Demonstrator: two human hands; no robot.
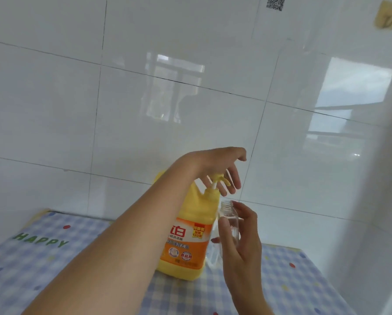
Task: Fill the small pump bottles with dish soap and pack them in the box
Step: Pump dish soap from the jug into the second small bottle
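Yellow jug (190,226) on cloth (54,258); pump (220,179) under my left hand (215,169), fingers loose, spread, gripping nothing. Clear bottle (228,220), uncapped, at the jug's 3 o'clock, pinched in my right hand (242,237). Advice: centre neck beneath spout, press slowly.

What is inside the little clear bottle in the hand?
The small clear bottle looks empty: no cap, no soap visible through its walls. The right hand covers its lower part, so the bottom is unsure.

Tiled wall (167,110) just behind soap jug (186,246), open tablecloth (54,258) to its left
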